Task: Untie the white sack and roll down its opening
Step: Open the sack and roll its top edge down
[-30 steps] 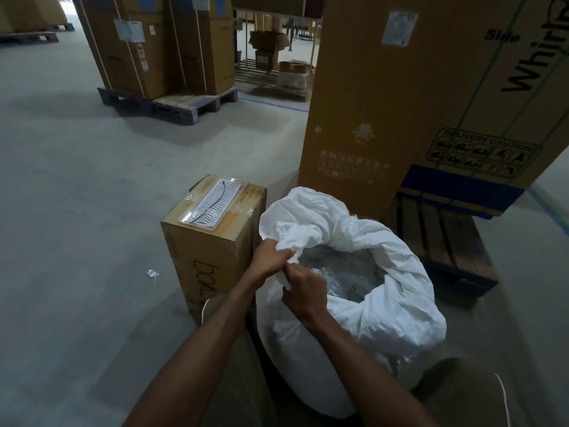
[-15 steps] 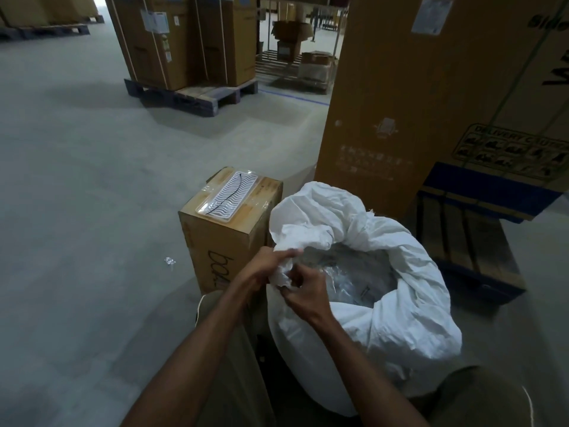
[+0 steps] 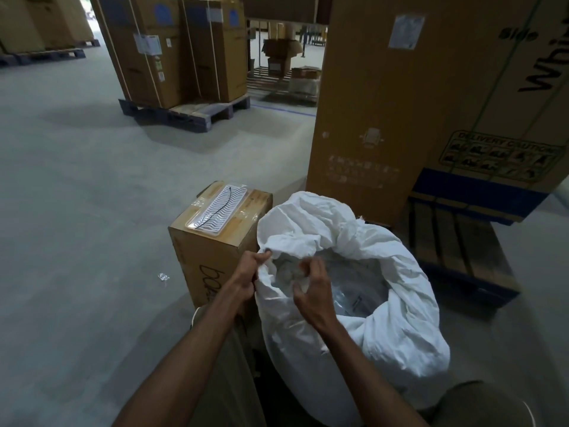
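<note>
Sack work is at the rolling stage, as I judge it: the white sack stands in the lower right of the frame with its mouth already gaping, no tie showing on it, and a thick cuff of fabric turned outward along its right and far sides. Inside I see clear plastic-wrapped contents, too blurred to name.

My left hand grips the near-left edge of the rim, fingers curled round the fabric, at lower centre of the frame. My right hand sits just right of it over the opening, fingers curled toward the inner lip; it looks to be pinching a fold of the white cloth, though motion blur keeps me from being sure. The two hands are close together but not touching.

This near-left part of the rim stands taller and looser than the rest, so the next move, I reckon, calls for both hands to turn this edge outward and downward until it matches the cuff elsewhere, while the sack stays upright.

Just left of the sack, touching or nearly so, stands a small cardboard box with a white ribbed tray lying on top. Behind the sack, in the upper right, rises a large appliance carton on a wooden pallet. Grey concrete floor spreads left, with more palletised cartons at the upper centre.
</note>
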